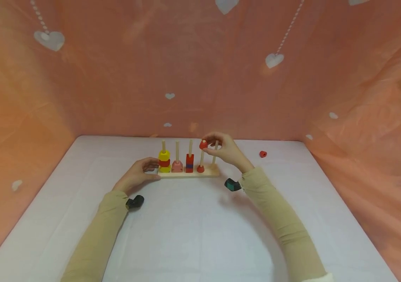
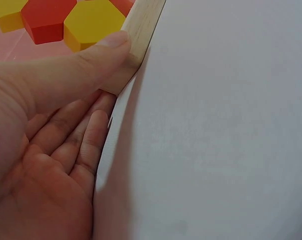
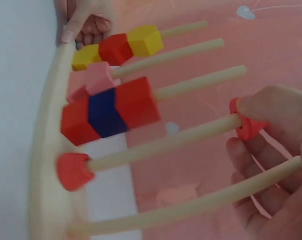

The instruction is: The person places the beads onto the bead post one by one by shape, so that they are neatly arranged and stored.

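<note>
A wooden peg stand [image 1: 187,175] with five upright pegs stands at the table's far side. My left hand [image 1: 137,173] grips its left end, the thumb [image 2: 85,62] lying on the base's edge. With thumb and fingers, my right hand [image 1: 227,148] pinches a red bead [image 3: 250,125] at the top of the fourth peg [image 3: 166,141]; the peg's tip is in its hole. Another red bead [image 3: 74,171] sits at that peg's foot. From the left, the other pegs carry yellow and red hexagonal blocks [image 3: 115,49], pink pieces [image 1: 177,167], and red and blue blocks [image 3: 108,111]. The fifth peg [image 3: 191,200] is bare.
A loose red bead [image 1: 263,154] lies on the white tabletop [image 1: 186,231], right of the stand. Pinkish-orange cloth [image 1: 193,78] with heart shapes hangs behind and at both sides. Dark wrist cameras [image 1: 135,202] jut out from both sleeves.
</note>
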### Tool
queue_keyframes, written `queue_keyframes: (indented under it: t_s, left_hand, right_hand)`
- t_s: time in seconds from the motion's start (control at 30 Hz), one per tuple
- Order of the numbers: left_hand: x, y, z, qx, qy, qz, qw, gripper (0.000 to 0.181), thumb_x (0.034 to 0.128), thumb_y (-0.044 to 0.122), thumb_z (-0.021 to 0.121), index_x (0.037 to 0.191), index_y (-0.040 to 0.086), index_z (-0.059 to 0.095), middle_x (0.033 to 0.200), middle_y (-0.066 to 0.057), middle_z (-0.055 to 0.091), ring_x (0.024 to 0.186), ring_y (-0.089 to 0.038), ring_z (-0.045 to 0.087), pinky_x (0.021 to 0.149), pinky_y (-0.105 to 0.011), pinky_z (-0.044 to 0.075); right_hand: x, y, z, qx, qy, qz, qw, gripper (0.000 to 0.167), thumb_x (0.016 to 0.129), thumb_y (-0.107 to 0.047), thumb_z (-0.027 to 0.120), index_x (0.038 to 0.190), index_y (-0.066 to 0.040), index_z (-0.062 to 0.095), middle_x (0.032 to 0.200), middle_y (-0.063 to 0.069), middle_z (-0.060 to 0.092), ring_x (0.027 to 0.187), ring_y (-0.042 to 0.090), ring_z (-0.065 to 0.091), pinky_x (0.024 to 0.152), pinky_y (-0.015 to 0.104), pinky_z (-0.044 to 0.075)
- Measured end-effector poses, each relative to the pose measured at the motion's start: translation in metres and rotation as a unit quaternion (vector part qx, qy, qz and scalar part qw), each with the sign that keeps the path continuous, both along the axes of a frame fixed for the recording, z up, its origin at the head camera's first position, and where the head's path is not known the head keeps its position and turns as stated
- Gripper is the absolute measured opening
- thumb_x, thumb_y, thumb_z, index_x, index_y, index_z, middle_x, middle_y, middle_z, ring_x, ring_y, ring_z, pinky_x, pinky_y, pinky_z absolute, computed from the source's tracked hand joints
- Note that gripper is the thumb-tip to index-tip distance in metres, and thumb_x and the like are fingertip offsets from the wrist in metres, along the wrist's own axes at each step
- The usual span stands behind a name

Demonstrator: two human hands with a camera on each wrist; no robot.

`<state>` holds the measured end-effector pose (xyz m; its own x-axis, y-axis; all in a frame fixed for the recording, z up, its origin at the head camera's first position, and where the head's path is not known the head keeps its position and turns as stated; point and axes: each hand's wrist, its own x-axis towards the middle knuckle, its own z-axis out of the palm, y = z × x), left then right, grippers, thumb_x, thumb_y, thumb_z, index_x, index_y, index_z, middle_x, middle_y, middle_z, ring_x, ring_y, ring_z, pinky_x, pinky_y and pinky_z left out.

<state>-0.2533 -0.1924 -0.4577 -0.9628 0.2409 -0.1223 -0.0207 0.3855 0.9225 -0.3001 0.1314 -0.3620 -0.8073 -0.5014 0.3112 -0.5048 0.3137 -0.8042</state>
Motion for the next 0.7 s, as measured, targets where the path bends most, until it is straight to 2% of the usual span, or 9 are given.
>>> queue_keyframes:
  t_s: [0.13, 0.2, 0.27, 0.37, 0.43, 0.7]
  left_hand:
    - [0.003, -0.002, -0.001, 0.013, -0.008, -0.003, 0.9999, 0.063, 0.081, 0.016, 0.078, 0.136, 0.008, 0.048, 0.136, -0.012, 0.049, 0.124, -0.032, 0.044, 0.106, -0.048, 0.035]
    - [0.004, -0.002, -0.001, 0.025, -0.015, -0.002, 0.9996, 0.063, 0.0812, 0.015, 0.077, 0.136, 0.008, 0.048, 0.135, -0.012, 0.049, 0.124, -0.032, 0.044, 0.106, -0.047, 0.036]
    - [0.005, -0.003, -0.001, 0.028, -0.02, -0.001, 0.9994, 0.063, 0.0812, 0.015, 0.077, 0.136, 0.009, 0.047, 0.135, -0.011, 0.049, 0.124, -0.032, 0.044, 0.105, -0.047, 0.037]
    - [0.005, -0.004, 0.0, 0.016, -0.012, -0.001, 0.9998, 0.064, 0.0805, 0.016, 0.078, 0.136, 0.009, 0.047, 0.135, -0.011, 0.05, 0.124, -0.031, 0.045, 0.105, -0.047, 0.036]
    - [0.003, -0.004, 0.0, 0.004, -0.004, -0.002, 1.0, 0.066, 0.0798, 0.018, 0.079, 0.136, 0.009, 0.047, 0.136, -0.011, 0.05, 0.124, -0.032, 0.045, 0.106, -0.048, 0.035]
    - [0.0, -0.002, -0.002, -0.006, 0.001, -0.003, 1.0, 0.069, 0.0783, 0.023, 0.08, 0.137, 0.009, 0.046, 0.137, -0.012, 0.049, 0.125, -0.033, 0.044, 0.106, -0.049, 0.034]
  right_hand:
    - [0.005, -0.002, -0.016, -0.019, -0.064, -0.029, 0.9974, 0.028, 0.083, -0.01, 0.075, 0.108, -0.005, 0.065, 0.101, 0.006, 0.065, 0.09, 0.021, 0.059, 0.076, 0.029, 0.05]
    - [0.013, -0.004, -0.018, -0.036, -0.095, -0.04, 0.994, 0.028, 0.083, -0.008, 0.074, 0.109, -0.003, 0.064, 0.102, 0.009, 0.066, 0.092, 0.023, 0.06, 0.078, 0.029, 0.052]
    - [0.015, -0.007, -0.027, -0.051, -0.12, -0.05, 0.9902, 0.03, 0.083, -0.006, 0.073, 0.111, 0.0, 0.063, 0.104, 0.011, 0.066, 0.095, 0.024, 0.06, 0.08, 0.03, 0.052]
    - [0.015, -0.01, -0.04, -0.048, -0.135, -0.063, 0.9877, 0.031, 0.083, -0.002, 0.073, 0.111, 0.004, 0.062, 0.104, 0.015, 0.066, 0.099, 0.026, 0.061, 0.083, 0.031, 0.052]
    - [0.011, -0.009, -0.053, -0.041, -0.14, -0.073, 0.9866, 0.03, 0.082, -0.003, 0.074, 0.11, 0.002, 0.063, 0.103, 0.013, 0.067, 0.098, 0.024, 0.061, 0.083, 0.031, 0.051]
    - [0.012, -0.006, -0.073, -0.025, -0.155, -0.075, 0.9847, 0.029, 0.079, 0.004, 0.073, 0.106, 0.003, 0.063, 0.099, 0.013, 0.065, 0.089, 0.02, 0.06, 0.077, 0.026, 0.051]
